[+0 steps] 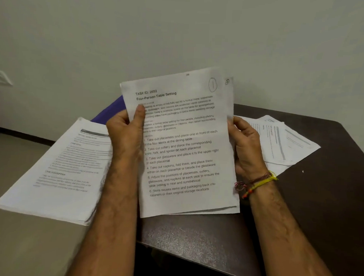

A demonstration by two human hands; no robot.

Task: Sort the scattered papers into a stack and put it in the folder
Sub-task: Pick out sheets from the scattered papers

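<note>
Both hands hold the collected stack (183,142) up off the table (320,206), near-upright, long axis running roughly toward/away from the wearer, top edge tilted slightly right. Left hand (125,133) grips the left edge with the thumb pressed across the front page and the fingers behind; right hand (244,144) clasps the right edge, fingers curled behind the sheets, thread bracelets (256,182) on that wrist. Sheets aren't squared: lower edges fan out at bottom right and a second page's corner, marked with a circled number, sticks out top right. Front page carries a circled "1". My read: the stack needs tapping flush before it goes anywhere. The key relation is the folder (113,107), a purple sliver visible just behind the left hand and the stack's left edge, so it lies beyond and left of the grip, with the left hand nearer. Can't tell whether it's open. A thick separate pile of printed pages (56,170) sits at left overhanging the table edge and partly in the way of that route. Farther right, loose papers (281,142) lie overlapped on the table, nearer the right hand, probably not yet gathered.
</note>
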